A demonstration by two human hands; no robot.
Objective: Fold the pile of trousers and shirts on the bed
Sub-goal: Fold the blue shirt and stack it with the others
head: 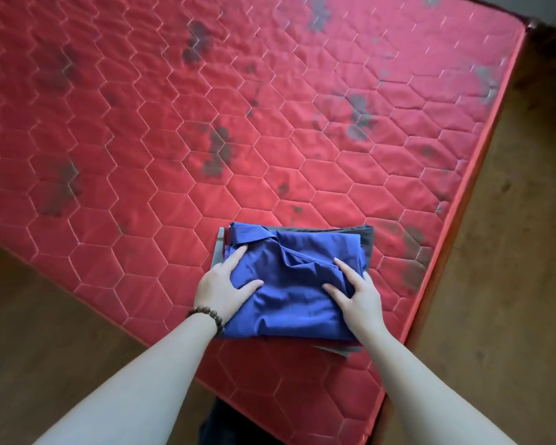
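both hands [225,284] [355,292] flat on folded blue shirt [289,303]

The mattress [270,107] is covered in red quilted cloth with a slight sheen, stitched in pale thread into hexagons, and it carries dull grey blotches where the surface looks worn or stained. Its edge is bound in smooth orange-red piping. The blue shirt [289,290] on top of the folded stack is a thin, matt woven cloth, soft and creased, with a collar. Under it show edges of a dark grey cloth garment [368,239], also matt, and a paler grey one. The beaded bracelet [207,316] looks like brown wood, smooth and faintly glossy. The floor [495,284] is matt brown wood.
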